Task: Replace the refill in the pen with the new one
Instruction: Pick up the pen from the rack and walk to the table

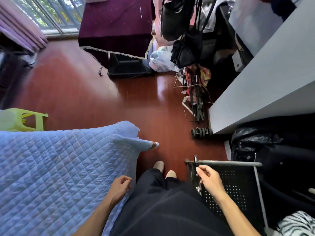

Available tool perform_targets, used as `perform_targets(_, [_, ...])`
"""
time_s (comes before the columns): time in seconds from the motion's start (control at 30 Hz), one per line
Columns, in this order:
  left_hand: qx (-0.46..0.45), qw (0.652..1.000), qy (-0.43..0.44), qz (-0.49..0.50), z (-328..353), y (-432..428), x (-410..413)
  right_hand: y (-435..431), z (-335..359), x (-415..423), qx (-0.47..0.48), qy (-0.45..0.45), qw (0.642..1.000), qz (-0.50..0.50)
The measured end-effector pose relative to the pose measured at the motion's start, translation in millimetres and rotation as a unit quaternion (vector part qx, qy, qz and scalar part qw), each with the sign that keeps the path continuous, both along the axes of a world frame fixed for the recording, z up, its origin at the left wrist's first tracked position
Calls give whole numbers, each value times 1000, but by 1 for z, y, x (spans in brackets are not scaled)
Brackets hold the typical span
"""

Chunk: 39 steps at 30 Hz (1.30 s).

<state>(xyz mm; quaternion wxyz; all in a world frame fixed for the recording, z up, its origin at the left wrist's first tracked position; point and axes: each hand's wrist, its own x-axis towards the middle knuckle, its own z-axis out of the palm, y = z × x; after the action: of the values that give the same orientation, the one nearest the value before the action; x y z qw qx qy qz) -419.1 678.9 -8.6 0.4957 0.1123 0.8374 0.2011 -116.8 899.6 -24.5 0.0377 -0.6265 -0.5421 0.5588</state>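
My right hand (210,182) grips a dark pen (196,161) whose upper end sticks up past the fingers, over the black perforated metal chair (238,189) at my right. A silvery tip shows below the hand. My left hand (120,185) hangs with loosely curled fingers and holds nothing, beside the edge of the blue quilted bed cover (59,167). No separate refill is visible.
I stand on a red-brown wooden floor (102,92) in dark trousers. A grey desk (265,86) runs along the right. A folded stroller (197,92), hanging black bags (184,31), a purple-covered table (117,26) and a green stool (22,119) stand around.
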Motion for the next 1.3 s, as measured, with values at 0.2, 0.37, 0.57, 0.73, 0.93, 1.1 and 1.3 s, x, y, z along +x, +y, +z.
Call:
perform_targets(0.2, [-65, 997, -23, 42, -17, -14, -12, 38, -6, -37, -4, -5, 1000, 29])
perform_targets(0.37, [-90, 994, -36, 43, -23, 12, -44, 84, -7, -82, 12, -22, 998, 56])
perform_targets(0.57, [-54, 996, -32, 62, -31, 85, -109, 147, 6, -146, 22, -34, 998, 46])
perform_targets(0.73, [-22, 998, -39, 53, -24, 168, -165, 202, 17, -193, 14, -17, 999, 40])
perform_targets(0.93, [29, 996, -30, 83, -6, 272, -218, 269, 20, -250, 22, -3, 998, 55])
perform_targets(1.1, [34, 992, -22, 123, -3, 321, -249, 342, 12, -301, 9, -4, 997, 79])
perform_targets(1.3, [0, 981, -14, 193, 3, 345, -274, 427, 11, -378, 17, 9, 987, 158])
